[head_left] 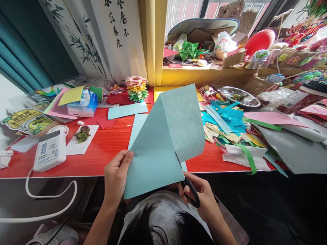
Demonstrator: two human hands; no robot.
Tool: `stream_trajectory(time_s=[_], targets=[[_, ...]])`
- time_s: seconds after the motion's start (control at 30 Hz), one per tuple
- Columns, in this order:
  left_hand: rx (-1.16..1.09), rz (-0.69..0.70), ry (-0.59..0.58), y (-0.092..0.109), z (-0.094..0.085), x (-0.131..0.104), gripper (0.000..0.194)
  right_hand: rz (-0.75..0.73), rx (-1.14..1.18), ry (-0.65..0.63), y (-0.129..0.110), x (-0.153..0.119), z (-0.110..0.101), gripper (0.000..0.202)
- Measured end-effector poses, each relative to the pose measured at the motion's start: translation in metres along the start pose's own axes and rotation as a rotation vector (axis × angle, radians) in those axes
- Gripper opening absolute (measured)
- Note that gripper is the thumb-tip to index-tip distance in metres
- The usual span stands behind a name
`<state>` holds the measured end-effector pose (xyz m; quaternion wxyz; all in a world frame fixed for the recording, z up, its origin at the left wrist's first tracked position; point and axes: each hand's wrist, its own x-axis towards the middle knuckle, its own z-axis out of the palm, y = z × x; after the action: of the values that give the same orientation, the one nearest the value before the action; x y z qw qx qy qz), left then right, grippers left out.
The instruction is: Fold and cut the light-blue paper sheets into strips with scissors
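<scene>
A large light-blue paper sheet (153,156) is held up over the front edge of the red table. My left hand (117,170) pinches its left edge between thumb and fingers. My right hand (199,194) is closed round the black handles of the scissors (190,192). The blades lie in a cut that runs up into the sheet from its lower right edge. Right of the cut, the paper flap (185,119) curls up and away. Under the raised sheet, more light-blue paper (138,126) lies on the table, partly hidden.
Blue and cream paper strips (227,119) are piled at the right, near a metal dish (240,97). A white power strip (50,151) stands at the left. A layered paper ornament (137,89) stands at the back.
</scene>
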<state>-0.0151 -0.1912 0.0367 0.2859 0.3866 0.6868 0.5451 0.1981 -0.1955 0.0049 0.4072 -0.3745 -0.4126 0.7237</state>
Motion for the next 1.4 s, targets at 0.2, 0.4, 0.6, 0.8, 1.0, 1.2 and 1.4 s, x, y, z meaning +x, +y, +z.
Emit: stream_trajectory(time_s=[0.2, 0.4, 0.6, 0.8, 1.0, 1.2, 1.4], targets=[[0.005, -0.006, -0.040, -0.0018, -0.0001, -0.0020, 0.027, 0.020, -0.029, 0.008, -0.0013, 0.0001, -0.0008, 0.044], [0.002, -0.017, -0.056, -0.0046, 0.0006, -0.0037, 0.027, 0.019, -0.033, 0.026, -0.0022, -0.0001, -0.0006, 0.043], [0.012, -0.022, -0.054, -0.0059, 0.0002, -0.0034, 0.028, 0.025, -0.030, 0.020, -0.0037, 0.0002, -0.0006, 0.034], [0.020, -0.015, -0.053, -0.0053, 0.0006, -0.0029, 0.027, 0.015, -0.038, 0.027, -0.0053, -0.0001, 0.0004, 0.034], [0.025, -0.013, -0.059, -0.0045, -0.0001, -0.0033, 0.028, 0.018, -0.075, 0.028, -0.0057, 0.0000, 0.0017, 0.041], [0.018, -0.036, -0.093, -0.0057, 0.0003, -0.0046, 0.028, 0.046, -0.039, 0.062, 0.0009, 0.0013, -0.0028, 0.043], [0.007, -0.047, -0.114, -0.0072, 0.0007, -0.0049, 0.028, 0.022, -0.016, 0.057, 0.0028, 0.0004, -0.0038, 0.042]])
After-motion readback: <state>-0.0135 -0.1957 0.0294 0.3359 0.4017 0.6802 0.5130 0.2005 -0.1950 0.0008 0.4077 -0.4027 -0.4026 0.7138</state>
